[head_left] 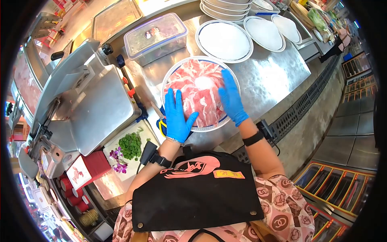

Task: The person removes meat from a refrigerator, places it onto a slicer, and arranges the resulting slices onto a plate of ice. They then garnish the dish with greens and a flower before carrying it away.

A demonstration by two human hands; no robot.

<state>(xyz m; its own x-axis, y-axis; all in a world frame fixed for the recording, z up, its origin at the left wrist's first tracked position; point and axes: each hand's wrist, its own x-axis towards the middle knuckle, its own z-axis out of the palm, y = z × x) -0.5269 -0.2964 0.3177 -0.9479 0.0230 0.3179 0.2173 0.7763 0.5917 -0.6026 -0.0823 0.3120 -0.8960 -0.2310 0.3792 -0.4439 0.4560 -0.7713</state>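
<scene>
A round plate (213, 128) with a blue-lined rim stands on the steel counter in front of me. Thin slices of raw, marbled meat (197, 99) are laid in a ring over it, with a white patch at the middle. My left hand (176, 121), in a blue glove, rests at the plate's left side, its fingers stretched out and thumb apart on the meat. On the right edge lies my gloved right hand (232, 99), fingers extended along the slices. Neither hand grips anything that I can see.
White-filled plates (224, 40) line the counter behind, near a stack of plates (225, 10). A lidded plastic box (156, 38) stands at back left. Left are a meat slicer (86, 97) and a board with chopped greens (130, 146) and purple flowers (117, 160).
</scene>
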